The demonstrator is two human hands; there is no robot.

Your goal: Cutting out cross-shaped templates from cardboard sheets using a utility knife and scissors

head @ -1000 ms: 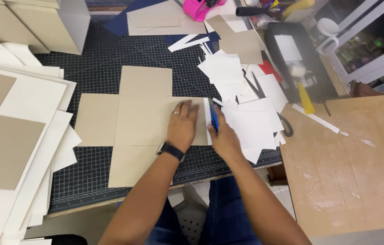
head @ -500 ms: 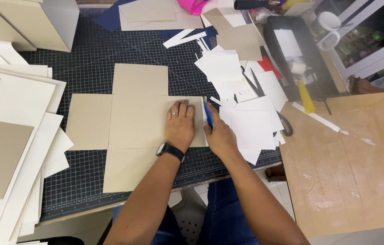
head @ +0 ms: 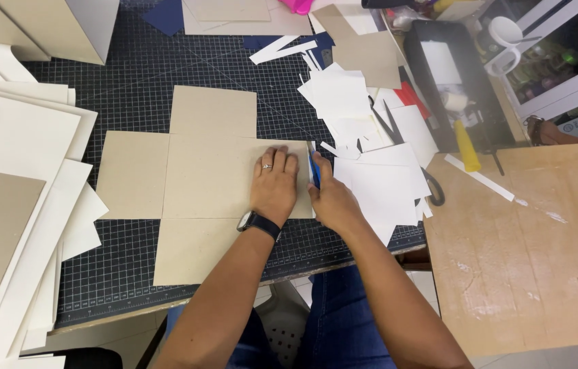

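So, starting at the far left, there's a big messy stack of cream sheets with a couple of brown boards on top, spilling over the edge of the dark gridded cutting mat. Near the middle of the mat sits the cross-shaped brown cardboard piece, lying flat with flaps sticking out left, far and near.

The left hand is pressed flat on the right end of that cardboard, fingers spread a little, palm down, watch on the wrist. It isn't gripping anything, just pinning the board. Just beside it, the right hand is closed around a blue cutter, with the tool running along the cardboard's right edge.

Compared with a second ago, the right hand sits a bit closer to the left one and the blue tool is tucked tighter against the edge. The view has shifted too, so I can't tell how far the blade actually travelled. The left hand hasn't budged off the board. My read is that a trim along that right edge is underway, not finished.

Further right there's a heap of white paper offcuts, black scissors poking out of it, then a yellow-handled tool and a bare plywood board.
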